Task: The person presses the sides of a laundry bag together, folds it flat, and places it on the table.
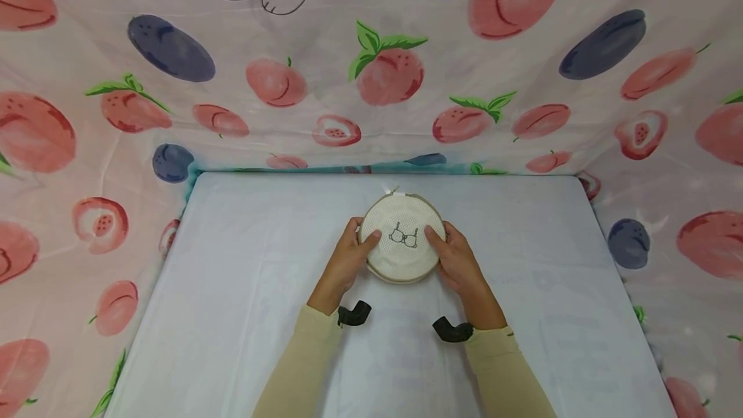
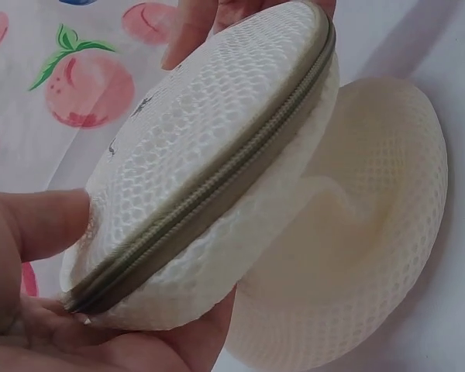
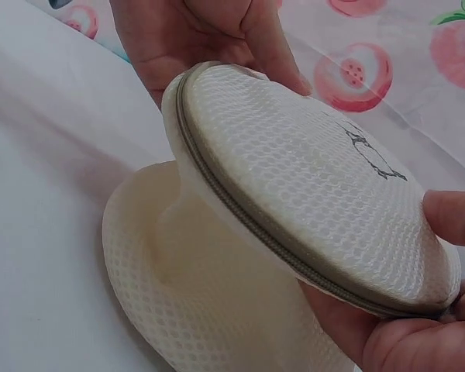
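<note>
A round cream mesh bra wash bag (image 1: 400,257) is held up over the middle of the table, its top face towards the head camera. That face carries a small line drawing of a bra. My left hand (image 1: 347,255) grips the left rim, thumb on top and fingers beneath. On the opposite rim my right hand (image 1: 460,260) holds it the same way. Along the edge, the olive zipper (image 2: 217,182) looks closed where it shows. The bag's lower mesh part (image 3: 209,271) bulges below the zipper, dented inward in both wrist views. A pale tag sticks out at the far rim.
A white cloth covers the table (image 1: 244,315). Peach-print fabric (image 1: 313,37) hangs behind it and along both sides. Black curved pieces, a left one (image 1: 355,313) and a right one (image 1: 453,329), jut inward from the sleeve cuffs.
</note>
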A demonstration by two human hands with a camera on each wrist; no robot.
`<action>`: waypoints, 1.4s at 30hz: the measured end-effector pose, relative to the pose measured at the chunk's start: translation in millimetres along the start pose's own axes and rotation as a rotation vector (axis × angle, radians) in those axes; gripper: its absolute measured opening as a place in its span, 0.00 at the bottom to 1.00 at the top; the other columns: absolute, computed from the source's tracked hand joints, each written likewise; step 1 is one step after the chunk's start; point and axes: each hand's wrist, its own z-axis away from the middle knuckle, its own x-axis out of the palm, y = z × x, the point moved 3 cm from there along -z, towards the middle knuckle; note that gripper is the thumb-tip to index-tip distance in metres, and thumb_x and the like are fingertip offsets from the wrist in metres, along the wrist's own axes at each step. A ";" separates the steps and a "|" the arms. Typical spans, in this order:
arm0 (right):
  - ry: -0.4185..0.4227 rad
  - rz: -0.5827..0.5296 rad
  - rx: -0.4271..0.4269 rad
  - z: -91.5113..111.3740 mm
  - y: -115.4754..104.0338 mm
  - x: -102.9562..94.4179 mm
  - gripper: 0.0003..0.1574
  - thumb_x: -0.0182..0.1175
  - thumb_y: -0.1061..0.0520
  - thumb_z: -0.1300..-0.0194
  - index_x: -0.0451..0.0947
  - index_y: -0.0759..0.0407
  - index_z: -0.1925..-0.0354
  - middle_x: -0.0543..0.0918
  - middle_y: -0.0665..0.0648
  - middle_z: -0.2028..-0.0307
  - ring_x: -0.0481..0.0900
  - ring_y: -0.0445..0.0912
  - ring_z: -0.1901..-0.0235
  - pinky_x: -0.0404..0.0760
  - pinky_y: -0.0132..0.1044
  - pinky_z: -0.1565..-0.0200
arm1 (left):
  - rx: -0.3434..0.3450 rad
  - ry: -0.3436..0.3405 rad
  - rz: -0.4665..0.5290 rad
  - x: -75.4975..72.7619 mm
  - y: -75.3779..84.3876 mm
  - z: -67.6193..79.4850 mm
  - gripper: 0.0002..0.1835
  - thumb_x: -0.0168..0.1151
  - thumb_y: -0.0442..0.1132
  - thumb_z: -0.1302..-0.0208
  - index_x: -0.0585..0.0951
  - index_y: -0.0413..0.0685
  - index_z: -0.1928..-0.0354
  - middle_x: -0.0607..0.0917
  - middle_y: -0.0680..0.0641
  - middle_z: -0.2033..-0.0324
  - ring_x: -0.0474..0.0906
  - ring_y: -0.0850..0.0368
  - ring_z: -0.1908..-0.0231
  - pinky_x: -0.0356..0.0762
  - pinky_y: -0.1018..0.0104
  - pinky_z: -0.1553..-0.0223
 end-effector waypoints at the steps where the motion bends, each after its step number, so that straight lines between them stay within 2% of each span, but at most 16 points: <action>1: 0.001 0.001 0.000 0.0 0.0 0.2 0.32 0.54 0.45 0.33 0.62 0.61 0.38 0.75 0.60 0.47 0.78 0.43 0.51 0.78 0.31 0.53 | 0.004 -0.004 -0.001 0.2 0.3 0.0 0.19 0.57 0.43 0.34 0.65 0.49 0.45 0.80 0.43 0.52 0.80 0.55 0.56 0.74 0.65 0.55; 5: -0.002 -0.012 0.014 0.6 0.3 0.8 0.33 0.55 0.44 0.33 0.62 0.59 0.37 0.75 0.59 0.47 0.78 0.43 0.51 0.77 0.31 0.53 | 0.028 -0.026 -0.018 -0.8 -2.3 -1.4 0.21 0.58 0.45 0.35 0.64 0.50 0.44 0.76 0.46 0.47 0.77 0.56 0.52 0.70 0.64 0.48; 9: -0.007 -0.022 0.034 1.3 0.4 1.0 0.33 0.55 0.44 0.33 0.62 0.58 0.37 0.77 0.57 0.49 0.79 0.43 0.53 0.79 0.33 0.55 | 0.027 -0.055 -0.026 -1.8 -1.8 -0.8 0.22 0.57 0.47 0.34 0.63 0.51 0.43 0.76 0.45 0.47 0.78 0.55 0.53 0.71 0.64 0.49; 14: -0.013 -0.041 0.052 1.5 0.0 1.0 0.34 0.55 0.44 0.34 0.62 0.59 0.37 0.79 0.57 0.52 0.81 0.44 0.55 0.80 0.34 0.57 | 0.023 -0.059 -0.006 -0.6 -0.9 -0.3 0.21 0.57 0.45 0.34 0.63 0.51 0.44 0.79 0.44 0.50 0.80 0.55 0.55 0.74 0.66 0.53; 23: -0.029 -0.043 0.048 0.5 0.6 1.9 0.36 0.55 0.44 0.33 0.59 0.60 0.35 0.78 0.59 0.49 0.81 0.45 0.54 0.80 0.35 0.57 | 0.007 -0.035 0.032 2.1 -2.2 -1.6 0.19 0.57 0.41 0.34 0.64 0.48 0.46 0.83 0.40 0.55 0.83 0.52 0.60 0.78 0.66 0.60; 33: -0.043 -0.038 0.030 -0.3 0.0 2.6 0.34 0.55 0.45 0.33 0.60 0.62 0.38 0.80 0.58 0.51 0.82 0.45 0.55 0.80 0.35 0.55 | -0.006 -0.003 0.015 2.3 -2.7 -1.9 0.20 0.58 0.41 0.35 0.64 0.48 0.45 0.83 0.40 0.56 0.83 0.53 0.60 0.77 0.66 0.60; 42: -0.016 -0.009 0.061 -1.8 1.3 1.7 0.35 0.55 0.43 0.34 0.60 0.62 0.39 0.80 0.57 0.53 0.82 0.44 0.56 0.80 0.34 0.57 | -0.017 0.029 -0.002 3.5 -5.6 -2.9 0.20 0.59 0.41 0.35 0.64 0.48 0.45 0.84 0.41 0.57 0.83 0.54 0.61 0.77 0.67 0.60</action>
